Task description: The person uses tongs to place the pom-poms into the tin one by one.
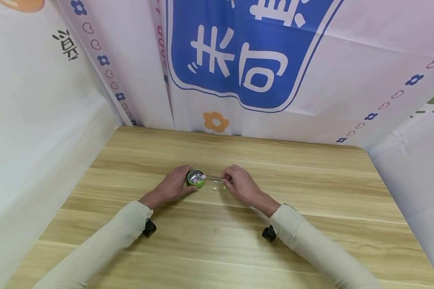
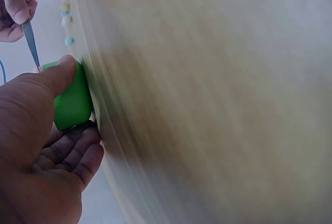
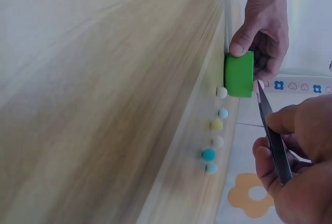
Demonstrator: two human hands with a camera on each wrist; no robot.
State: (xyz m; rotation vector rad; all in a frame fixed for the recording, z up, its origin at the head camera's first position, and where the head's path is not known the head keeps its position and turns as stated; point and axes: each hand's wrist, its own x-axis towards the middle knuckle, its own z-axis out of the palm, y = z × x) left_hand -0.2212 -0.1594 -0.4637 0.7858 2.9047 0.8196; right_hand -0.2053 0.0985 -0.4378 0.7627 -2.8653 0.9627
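Observation:
My left hand [image 1: 171, 185] grips a small green bowl [image 1: 197, 186] with a shiny metal inside, thumb on the near side and fingers around the far side. The bowl sits on the table, and some pink shows inside it. Between the fingers of my right hand [image 1: 243, 185] are metal tweezers [image 3: 277, 151], pointing left toward the bowl. At their tips a small pink ball [image 3: 258, 85] is pinched, right by the bowl's rim. Several little balls lie on the table between the two hands, among them a yellow ball [image 3: 216, 124] and a teal ball [image 3: 208, 154].
The wood-grain table [image 1: 217, 249] spreads out around both hands. Printed cloth [image 1: 137, 52] hangs as walls behind it and along the sides. A black wrist camera [image 1: 150, 228] sits under the left sleeve, and another black camera [image 1: 269, 233] under the right one.

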